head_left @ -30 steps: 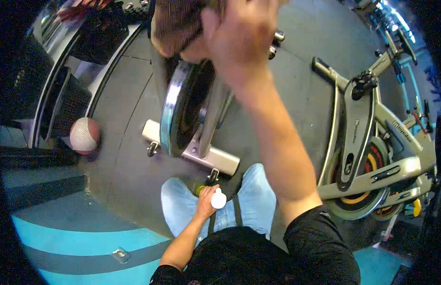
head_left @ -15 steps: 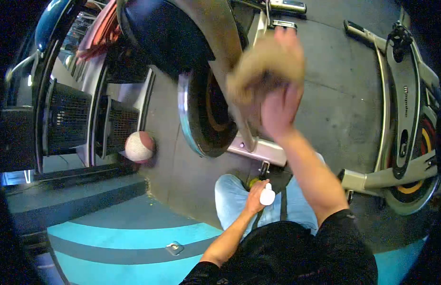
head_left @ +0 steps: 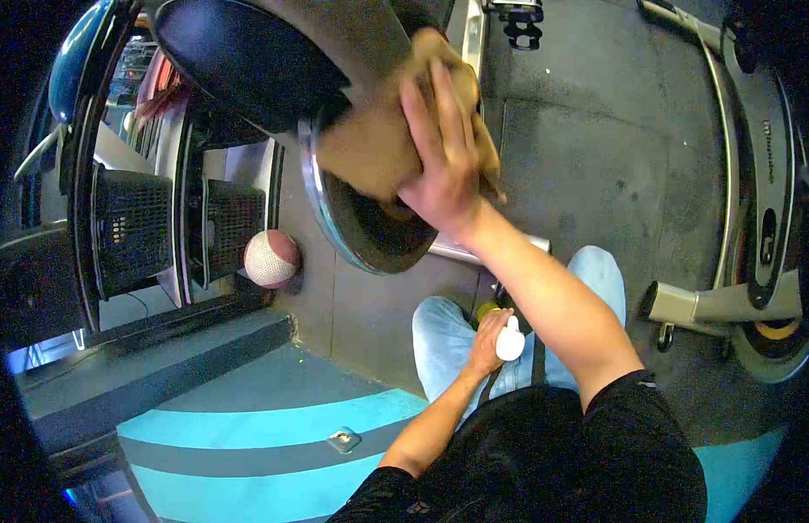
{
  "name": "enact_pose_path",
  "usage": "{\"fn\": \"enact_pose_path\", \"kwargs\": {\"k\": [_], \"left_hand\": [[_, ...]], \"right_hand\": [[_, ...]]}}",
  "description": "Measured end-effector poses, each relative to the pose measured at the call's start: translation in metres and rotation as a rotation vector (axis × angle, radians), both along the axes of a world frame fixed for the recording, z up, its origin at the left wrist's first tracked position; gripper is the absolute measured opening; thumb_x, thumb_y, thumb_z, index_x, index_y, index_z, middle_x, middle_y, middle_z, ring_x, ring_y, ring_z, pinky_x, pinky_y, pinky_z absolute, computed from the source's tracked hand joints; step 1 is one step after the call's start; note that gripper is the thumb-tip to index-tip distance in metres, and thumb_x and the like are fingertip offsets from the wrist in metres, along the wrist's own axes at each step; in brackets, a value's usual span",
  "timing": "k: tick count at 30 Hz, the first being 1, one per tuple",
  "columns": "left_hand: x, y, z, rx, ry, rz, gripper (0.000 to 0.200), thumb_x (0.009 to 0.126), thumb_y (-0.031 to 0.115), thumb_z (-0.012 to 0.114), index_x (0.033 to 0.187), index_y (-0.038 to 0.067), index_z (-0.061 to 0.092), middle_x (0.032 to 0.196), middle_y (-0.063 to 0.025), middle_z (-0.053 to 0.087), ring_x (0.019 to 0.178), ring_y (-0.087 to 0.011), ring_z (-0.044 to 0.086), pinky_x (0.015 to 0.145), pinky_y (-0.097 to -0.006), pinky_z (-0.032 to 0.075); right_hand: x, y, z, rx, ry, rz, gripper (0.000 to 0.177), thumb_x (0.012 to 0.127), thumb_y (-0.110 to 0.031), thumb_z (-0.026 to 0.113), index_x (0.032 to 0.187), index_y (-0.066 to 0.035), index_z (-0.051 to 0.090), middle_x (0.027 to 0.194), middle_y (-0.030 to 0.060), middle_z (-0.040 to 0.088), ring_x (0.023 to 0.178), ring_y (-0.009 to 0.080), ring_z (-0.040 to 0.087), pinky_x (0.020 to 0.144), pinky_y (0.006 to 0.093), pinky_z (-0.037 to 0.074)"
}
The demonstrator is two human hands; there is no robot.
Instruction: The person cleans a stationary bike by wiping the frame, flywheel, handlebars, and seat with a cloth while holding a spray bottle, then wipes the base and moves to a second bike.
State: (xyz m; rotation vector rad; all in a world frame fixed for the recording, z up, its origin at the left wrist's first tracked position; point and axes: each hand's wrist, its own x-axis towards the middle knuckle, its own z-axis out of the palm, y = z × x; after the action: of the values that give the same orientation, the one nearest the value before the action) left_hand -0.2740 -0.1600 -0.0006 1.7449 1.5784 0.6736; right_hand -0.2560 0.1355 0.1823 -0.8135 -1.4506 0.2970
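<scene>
My right hand (head_left: 448,179) presses a tan cloth (head_left: 374,144) against the exercise bike (head_left: 370,39), over its frame and round flywheel cover. Its fingers spread over the cloth, which hides the surface underneath. Low in front of my body, my left hand (head_left: 490,342) is closed around a spray bottle with a white top (head_left: 510,343). Something yellow-green, apparently the bottle's lower part, shows past the fingers.
To the left, a ball (head_left: 272,259) rests beside a rack with black baskets (head_left: 134,222). Another exercise bike (head_left: 762,166) stands at the right. Dark mats (head_left: 588,166) cover the floor, with a blue-striped floor (head_left: 274,449) nearer me. A small metal plate (head_left: 343,440) lies there.
My right hand and the cloth have moved left, from the upper middle onto the flywheel cover. My left hand still holds the bottle. The whole view has shifted slightly.
</scene>
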Motion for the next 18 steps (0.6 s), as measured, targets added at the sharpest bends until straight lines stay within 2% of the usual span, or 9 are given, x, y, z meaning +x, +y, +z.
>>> {"fn": "enact_pose_path", "kwargs": {"k": [2, 3, 5, 7, 11, 12, 15, 17, 18], "left_hand": [[-0.001, 0.002, 0.002, -0.008, -0.007, 0.008, 0.060, 0.071, 0.010, 0.075, 0.125, 0.000, 0.052, 0.120, -0.0209, 0.059, 0.115, -0.0379, 0.054, 0.103, -0.0456, 0.040], [-0.001, 0.002, 0.002, -0.011, -0.014, 0.016, 0.059, 0.071, 0.010, 0.075, 0.125, 0.000, 0.052, 0.119, -0.0210, 0.059, 0.114, -0.0379, 0.054, 0.103, -0.0456, 0.040], [-0.002, -0.001, 0.000, -0.042, -0.012, 0.014, 0.059, 0.071, 0.010, 0.075, 0.125, 0.000, 0.053, 0.119, -0.0211, 0.059, 0.115, -0.0379, 0.054, 0.103, -0.0457, 0.040], [-0.003, -0.004, 0.000, -0.080, -0.016, 0.000, 0.058, 0.072, 0.010, 0.074, 0.125, 0.000, 0.053, 0.119, -0.0211, 0.059, 0.115, -0.0379, 0.054, 0.103, -0.0459, 0.040], [-0.007, -0.007, -0.008, -0.123, -0.114, -0.024, 0.059, 0.070, 0.013, 0.076, 0.124, 0.001, 0.054, 0.121, -0.0208, 0.059, 0.116, -0.0391, 0.053, 0.103, -0.0462, 0.039], [-0.009, -0.002, -0.005, 0.076, 0.153, -0.145, 0.060, 0.070, 0.013, 0.077, 0.124, 0.001, 0.053, 0.121, -0.0211, 0.059, 0.118, -0.0395, 0.052, 0.103, -0.0463, 0.039], [-0.006, 0.001, -0.003, 0.240, 0.428, -0.257, 0.061, 0.070, 0.014, 0.076, 0.124, 0.000, 0.052, 0.123, -0.0228, 0.057, 0.121, -0.0400, 0.050, 0.104, -0.0466, 0.038], [-0.004, -0.005, -0.010, -0.067, -0.034, -0.033, 0.060, 0.072, 0.014, 0.074, 0.125, -0.001, 0.051, 0.124, -0.0239, 0.056, 0.123, -0.0399, 0.049, 0.105, -0.0465, 0.037], [-0.004, -0.007, -0.012, -0.030, 0.003, -0.034, 0.058, 0.074, 0.014, 0.071, 0.126, -0.002, 0.050, 0.124, -0.0247, 0.056, 0.122, -0.0404, 0.049, 0.105, -0.0470, 0.037]], "right_hand": [[-0.009, -0.032, -0.074, 0.016, -0.069, -0.029, 0.106, 0.050, -0.007, 0.082, 0.145, -0.015, 0.036, 0.149, 0.0281, 0.026, 0.135, 0.0497, 0.029, 0.111, 0.0559, 0.027], [-0.004, -0.041, -0.072, 0.015, -0.068, -0.030, 0.106, 0.050, -0.007, 0.082, 0.145, -0.015, 0.036, 0.149, 0.0281, 0.026, 0.135, 0.0497, 0.029, 0.111, 0.0559, 0.027], [0.007, -0.051, -0.064, -0.126, -0.062, 0.077, 0.093, 0.063, -0.005, 0.076, 0.144, -0.001, 0.029, 0.145, 0.0317, 0.030, 0.135, 0.0458, 0.033, 0.112, 0.0520, 0.027], [0.005, -0.018, -0.004, -0.005, 0.157, 0.045, 0.088, 0.069, -0.010, 0.074, 0.142, 0.008, 0.027, 0.144, 0.0305, 0.032, 0.134, 0.0445, 0.033, 0.112, 0.0473, 0.028], [-0.007, 0.040, 0.090, -0.116, 0.168, -0.012, 0.081, 0.074, -0.024, 0.071, 0.142, -0.002, 0.035, 0.140, 0.0257, 0.040, 0.126, 0.0449, 0.042, 0.107, 0.0476, 0.035], [-0.004, 0.030, 0.078, -0.090, 0.097, -0.073, 0.082, 0.073, -0.025, 0.071, 0.143, -0.003, 0.035, 0.141, 0.0261, 0.039, 0.125, 0.0465, 0.042, 0.106, 0.0489, 0.035], [-0.010, -0.006, -0.015, 0.033, -0.078, -0.134, 0.072, 0.079, -0.014, 0.063, 0.145, -0.007, 0.036, 0.145, 0.0280, 0.034, 0.131, 0.0492, 0.037, 0.108, 0.0508, 0.034], [-0.005, -0.046, -0.090, -0.052, -0.232, -0.047, 0.069, 0.077, -0.002, 0.058, 0.143, -0.007, 0.037, 0.147, 0.0285, 0.032, 0.135, 0.0498, 0.030, 0.108, 0.0514, 0.034], [-0.001, -0.072, -0.117, -0.135, -0.289, 0.009, 0.075, 0.072, 0.002, 0.061, 0.143, -0.007, 0.038, 0.149, 0.0263, 0.029, 0.137, 0.0496, 0.026, 0.111, 0.0498, 0.029]]}}
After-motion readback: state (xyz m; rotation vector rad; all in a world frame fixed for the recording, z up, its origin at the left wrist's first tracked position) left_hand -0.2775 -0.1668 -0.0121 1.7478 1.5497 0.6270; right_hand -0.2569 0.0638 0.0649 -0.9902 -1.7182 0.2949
